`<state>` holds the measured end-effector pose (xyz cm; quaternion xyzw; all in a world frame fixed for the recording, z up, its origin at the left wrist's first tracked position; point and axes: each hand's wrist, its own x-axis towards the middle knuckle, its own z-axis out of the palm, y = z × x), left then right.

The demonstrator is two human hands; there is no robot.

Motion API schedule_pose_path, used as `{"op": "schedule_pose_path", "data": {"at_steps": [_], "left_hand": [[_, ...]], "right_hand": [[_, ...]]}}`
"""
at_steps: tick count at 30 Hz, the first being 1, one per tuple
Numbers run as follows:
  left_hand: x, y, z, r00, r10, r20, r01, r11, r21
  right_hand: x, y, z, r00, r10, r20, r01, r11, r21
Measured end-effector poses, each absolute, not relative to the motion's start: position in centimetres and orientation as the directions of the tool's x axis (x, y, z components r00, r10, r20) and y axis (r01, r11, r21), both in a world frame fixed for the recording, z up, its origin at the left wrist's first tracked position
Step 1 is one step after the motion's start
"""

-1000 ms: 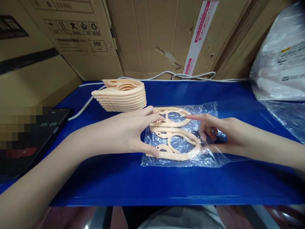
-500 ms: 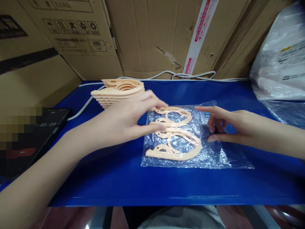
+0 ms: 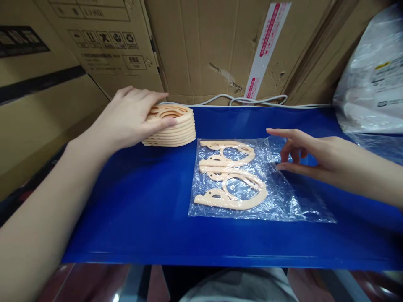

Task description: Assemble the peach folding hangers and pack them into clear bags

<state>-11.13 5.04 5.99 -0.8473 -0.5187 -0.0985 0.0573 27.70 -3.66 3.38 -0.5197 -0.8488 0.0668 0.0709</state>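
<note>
A clear plastic bag (image 3: 283, 197) lies on the blue table (image 3: 151, 218) with two peach plastic hangers (image 3: 229, 174) inside it. Further back on the left stands a stack of the same peach hangers (image 3: 176, 128). My left hand (image 3: 129, 117) rests over the left side of that stack, thumb on the top piece and fingers curled round its far edge. My right hand (image 3: 302, 155) hovers at the bag's right end, fingers spread, holding nothing.
Cardboard boxes (image 3: 201, 46) wall off the back and left. A white cable (image 3: 252, 100) runs along the table's rear edge. A large white plastic bag (image 3: 371, 75) with loose clear film sits at the right.
My left hand left the bagged hangers and moved back-left onto the stack. My right hand drew slightly away from the bag. The view shifted right, and the phone at the left went out of sight.
</note>
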Motion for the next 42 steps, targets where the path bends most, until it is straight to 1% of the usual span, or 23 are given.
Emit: {"op": "schedule_pose_path", "data": {"at_steps": [3, 6, 9, 11, 15, 18, 20, 23, 25, 26, 28, 29, 31, 32, 34, 37, 39, 42], "left_hand": [[-11.4, 5.4, 5.8, 0.459, 0.861, 0.217, 0.880, -0.474, 0.018], [-11.5, 5.8, 5.6, 0.495, 0.847, 0.195, 0.863, -0.505, 0.006], [-11.5, 5.8, 5.6, 0.492, 0.838, 0.235, 0.861, -0.508, 0.010], [-11.4, 5.7, 5.6, 0.501, 0.836, 0.225, 0.855, -0.518, 0.019], [-10.9, 5.3, 5.9, 0.476, 0.856, 0.200, 0.874, -0.485, -0.004], [-10.6, 5.0, 6.0, 0.452, 0.859, 0.240, 0.888, -0.459, -0.032], [-10.4, 4.6, 6.2, 0.427, 0.858, 0.285, 0.899, -0.438, -0.026], [-9.8, 3.6, 6.4, 0.409, 0.807, 0.427, 0.890, -0.456, 0.009], [-8.7, 2.5, 6.3, 0.430, 0.745, 0.511, 0.860, -0.510, 0.021], [-8.0, 1.9, 6.1, 0.457, 0.703, 0.544, 0.833, -0.554, 0.016], [-6.1, 0.3, 5.5, 0.582, 0.581, 0.569, 0.722, -0.691, -0.033], [-5.1, -0.5, 5.1, 0.643, 0.536, 0.547, 0.672, -0.737, -0.068], [-3.3, -2.0, 4.2, 0.736, 0.362, 0.572, 0.535, -0.829, -0.165], [-2.5, -2.6, 3.8, 0.775, 0.308, 0.551, 0.482, -0.853, -0.201], [-1.4, -3.5, 3.1, 0.774, 0.204, 0.599, 0.422, -0.872, -0.247], [-0.9, -3.6, 2.7, 0.788, 0.222, 0.574, 0.424, -0.872, -0.245], [-1.1, -3.2, 2.7, 0.812, 0.256, 0.524, 0.419, -0.881, -0.219], [-1.6, -2.3, 2.7, 0.840, 0.305, 0.448, 0.413, -0.895, -0.165]], "right_hand": [[27.7, -3.7, 3.4, -0.438, 0.897, 0.063, 0.878, 0.442, -0.186], [27.6, -3.7, 3.4, -0.435, 0.898, 0.073, 0.877, 0.440, -0.192], [27.5, -3.7, 3.5, -0.433, 0.899, 0.067, 0.878, 0.437, -0.195], [27.4, -3.7, 3.5, -0.429, 0.901, 0.057, 0.881, 0.432, -0.194], [27.5, -3.8, 3.6, -0.422, 0.905, 0.051, 0.886, 0.424, -0.187], [27.6, -3.8, 3.7, -0.428, 0.901, 0.071, 0.883, 0.434, -0.180], [27.6, -3.8, 3.9, -0.431, 0.897, 0.094, 0.881, 0.441, -0.172], [27.1, -4.1, 4.2, -0.425, 0.887, 0.179, 0.874, 0.454, -0.172], [26.4, -4.5, 4.5, -0.395, 0.881, 0.262, 0.857, 0.456, -0.239], [25.9, -4.8, 4.6, -0.376, 0.879, 0.294, 0.837, 0.458, -0.300], [24.9, -5.6, 4.8, -0.346, 0.880, 0.327, 0.769, 0.465, -0.438], [24.4, -6.1, 4.8, -0.356, 0.878, 0.321, 0.721, 0.477, -0.502], [23.6, -6.8, 4.8, -0.388, 0.882, 0.267, 0.619, 0.465, -0.633], [23.2, -7.1, 4.7, -0.401, 0.888, 0.225, 0.565, 0.434, -0.702], [22.7, -7.3, 4.5, -0.404, 0.905, 0.130, 0.459, 0.324, -0.828], [22.1, -7.0, 4.2, -0.383, 0.923, 0.029, 0.328, 0.165, -0.930], [21.8, -6.7, 4.0, -0.369, 0.930, -0.001, 0.271, 0.106, -0.957], [21.7, -6.2, 4.1, -0.342, 0.939, -0.027, 0.228, 0.055, -0.972]]}}
